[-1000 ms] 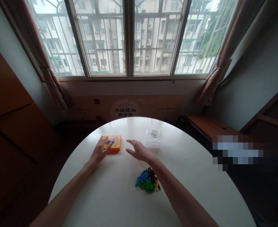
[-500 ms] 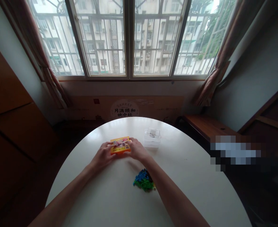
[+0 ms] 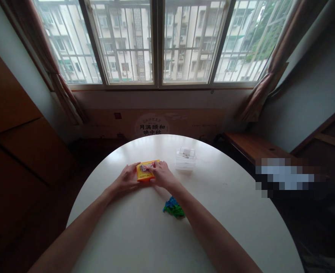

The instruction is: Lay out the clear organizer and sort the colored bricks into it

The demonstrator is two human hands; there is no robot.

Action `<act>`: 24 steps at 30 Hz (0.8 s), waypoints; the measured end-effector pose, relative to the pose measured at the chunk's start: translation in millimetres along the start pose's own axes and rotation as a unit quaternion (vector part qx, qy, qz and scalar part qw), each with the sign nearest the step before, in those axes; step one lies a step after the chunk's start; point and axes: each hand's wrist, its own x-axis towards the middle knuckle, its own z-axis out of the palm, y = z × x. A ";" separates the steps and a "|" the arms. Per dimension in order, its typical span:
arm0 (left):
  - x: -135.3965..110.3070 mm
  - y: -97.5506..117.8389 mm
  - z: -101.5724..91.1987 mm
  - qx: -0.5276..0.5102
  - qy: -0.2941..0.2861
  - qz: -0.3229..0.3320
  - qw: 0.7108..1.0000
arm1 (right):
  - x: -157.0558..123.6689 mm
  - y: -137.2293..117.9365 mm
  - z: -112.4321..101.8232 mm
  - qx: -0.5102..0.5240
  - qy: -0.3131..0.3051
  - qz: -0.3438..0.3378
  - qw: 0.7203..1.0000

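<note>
A flat yellow-and-orange plastic box [image 3: 145,175] with large dark characters printed on top is on the far part of the white round table. My left hand [image 3: 128,175] grips its left end, fingers along the edge. From the right, my right hand [image 3: 164,174] holds the other end, one finger reaching over the printed face. Nearer to me, beside my right forearm, lies a pile of small blue and green plastic pieces [image 3: 173,208]; the forearm hides part of it.
Clear plastic boxes [image 3: 185,163] are stacked just right of my right hand, with a small pale item in the top one. The white table [image 3: 121,235] has a curved far edge. Past it stands a wooden bench [image 3: 247,146] on the right, below the barred window [image 3: 184,45].
The printed face of the box looks different, with larger dark characters showing. My left fingers have slid off the top to the left edge, while a right finger now lies across the print.
</note>
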 end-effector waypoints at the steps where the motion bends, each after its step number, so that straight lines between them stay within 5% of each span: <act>1: -0.7 1.7 -2.5 -0.002 -0.018 0.011 1.000 | -0.9 0.2 -0.6 0.001 -0.005 -0.005 1.000; 6: -5.0 4.0 -9.3 -0.028 -0.076 0.058 0.995 | -3.4 5.8 -2.0 0.025 -0.037 -0.035 0.998; 18: -8.1 13.7 -7.7 -0.171 -0.077 0.025 0.982 | -2.2 11.8 -19.6 0.116 -0.031 -0.068 0.990; 24: -13.6 14.9 -11.5 -0.134 -0.084 0.007 0.987 | -0.9 21.9 -28.6 0.177 0.106 0.009 0.979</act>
